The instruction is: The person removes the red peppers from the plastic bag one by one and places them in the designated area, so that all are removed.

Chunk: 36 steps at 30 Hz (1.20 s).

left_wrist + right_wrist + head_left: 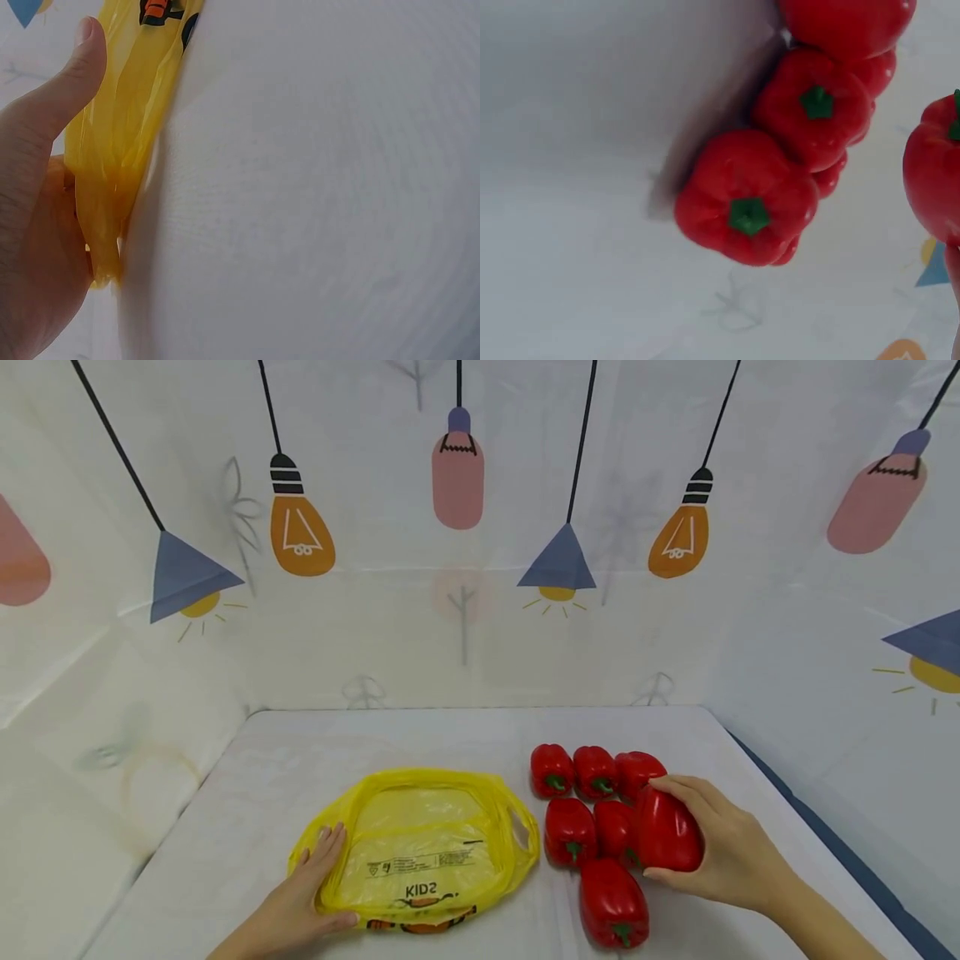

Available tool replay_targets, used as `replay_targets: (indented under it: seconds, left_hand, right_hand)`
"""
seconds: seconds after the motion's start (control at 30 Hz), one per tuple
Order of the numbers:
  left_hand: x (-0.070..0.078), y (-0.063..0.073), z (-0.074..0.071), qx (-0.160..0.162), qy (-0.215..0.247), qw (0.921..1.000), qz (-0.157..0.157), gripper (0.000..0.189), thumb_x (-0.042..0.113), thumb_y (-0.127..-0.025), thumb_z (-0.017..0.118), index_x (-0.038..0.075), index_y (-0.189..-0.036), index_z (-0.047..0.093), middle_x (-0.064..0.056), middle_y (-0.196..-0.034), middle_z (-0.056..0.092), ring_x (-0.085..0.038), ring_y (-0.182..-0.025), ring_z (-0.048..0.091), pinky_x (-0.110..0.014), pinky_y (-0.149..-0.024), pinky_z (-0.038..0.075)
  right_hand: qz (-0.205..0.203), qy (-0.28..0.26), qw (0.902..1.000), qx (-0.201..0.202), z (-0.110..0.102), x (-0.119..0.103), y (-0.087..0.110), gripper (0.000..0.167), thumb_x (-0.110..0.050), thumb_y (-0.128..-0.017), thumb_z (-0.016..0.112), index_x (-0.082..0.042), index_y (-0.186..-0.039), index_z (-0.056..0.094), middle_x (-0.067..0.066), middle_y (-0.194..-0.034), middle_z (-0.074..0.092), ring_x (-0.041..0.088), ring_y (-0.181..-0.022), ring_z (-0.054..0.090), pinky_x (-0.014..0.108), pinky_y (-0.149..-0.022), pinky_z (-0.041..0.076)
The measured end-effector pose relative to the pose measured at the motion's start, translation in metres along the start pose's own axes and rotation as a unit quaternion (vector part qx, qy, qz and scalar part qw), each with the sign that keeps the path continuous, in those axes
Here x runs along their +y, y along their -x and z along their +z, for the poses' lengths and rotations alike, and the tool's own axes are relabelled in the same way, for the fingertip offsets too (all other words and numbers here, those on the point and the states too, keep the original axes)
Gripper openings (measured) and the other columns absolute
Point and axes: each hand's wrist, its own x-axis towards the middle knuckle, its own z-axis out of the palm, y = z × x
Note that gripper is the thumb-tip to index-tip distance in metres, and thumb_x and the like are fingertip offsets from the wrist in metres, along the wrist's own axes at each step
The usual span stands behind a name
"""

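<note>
A yellow plastic bag lies on the table with its mouth spread wide, dark print showing on its inner side. Against the bag's left edge rests my left hand, its fingers straight and its thumb near the front rim. In the left wrist view the thumb stands out beside the yellow plastic, which partly hides the fingers. My right hand grips a red bell pepper between thumb and fingers, over the right side of the pepper group. The held pepper shows partly at the right wrist view's edge.
Several more red bell peppers with green stems stand close together right of the bag, among them a back-row pepper and a front pepper. A white table lies beneath everything. Behind it hangs a lamp-patterned sheet.
</note>
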Motion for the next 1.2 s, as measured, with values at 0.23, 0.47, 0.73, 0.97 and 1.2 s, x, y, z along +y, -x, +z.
replay_targets:
  seconds: [0.23, 0.47, 0.73, 0.97, 1.2]
  left_hand:
    - [0.001, 0.000, -0.001, 0.006, -0.006, 1.0000, 0.004, 0.111, 0.053, -0.073, 0.077, -0.004, -0.150, 0.022, -0.025, -0.156, 0.014, -0.037, -0.143, 0.005, -0.001, -0.096, -0.014]
    - [-0.002, 0.000, 0.000, 0.020, -0.015, 0.9995, 0.020, 0.110, 0.055, -0.074, 0.076, -0.004, -0.150, 0.023, -0.023, -0.156, 0.016, -0.009, -0.141, -0.005, -0.003, -0.099, -0.013]
    - [-0.002, 0.001, 0.000, 0.023, -0.019, 0.9994, 0.020, 0.111, 0.057, -0.073, 0.076, -0.005, -0.150, 0.024, -0.023, -0.156, 0.017, 0.001, -0.139, -0.008, -0.003, -0.099, -0.013]
    - [-0.003, -0.001, 0.000, 0.020, -0.014, 0.9994, 0.025, 0.110, 0.054, -0.073, 0.077, -0.005, -0.150, 0.023, -0.023, -0.156, 0.016, 0.011, -0.134, -0.012, -0.003, -0.099, -0.013]
    - [-0.003, -0.001, 0.002, 0.023, -0.014, 0.9993, 0.027, 0.111, 0.054, -0.073, 0.077, -0.005, -0.150, 0.023, -0.024, -0.156, 0.017, 0.006, -0.136, -0.010, -0.003, -0.099, -0.013]
  right_hand:
    - [0.022, 0.011, 0.9986, -0.046, -0.001, 0.005, 0.018, 0.103, -0.045, -0.036, 0.098, -0.010, -0.124, 0.057, 0.001, -0.118, 0.056, 0.019, -0.096, 0.060, 0.033, -0.056, 0.058]
    - [0.075, -0.039, 0.9862, -0.143, -0.004, 0.002, 0.032, 0.095, -0.050, -0.042, 0.095, -0.018, -0.123, 0.055, -0.006, -0.115, 0.056, 0.019, -0.096, 0.059, 0.029, -0.054, 0.057]
    - [0.126, -0.123, 0.9472, -0.268, 0.006, 0.004, 0.039, 0.089, -0.050, -0.054, 0.090, -0.015, -0.125, 0.049, -0.002, -0.114, 0.056, 0.025, -0.103, 0.056, 0.031, -0.059, 0.058]
    - [0.136, -0.120, 0.9365, -0.300, 0.013, 0.003, 0.041, 0.090, -0.055, -0.056, 0.088, -0.015, -0.127, 0.049, -0.003, -0.117, 0.054, 0.025, -0.105, 0.054, 0.033, -0.061, 0.058]
    - [0.129, -0.110, 0.9382, -0.302, 0.017, 0.005, 0.045, 0.089, -0.056, -0.056, 0.087, -0.015, -0.127, 0.051, -0.004, -0.116, 0.054, 0.024, -0.105, 0.053, 0.029, -0.061, 0.056]
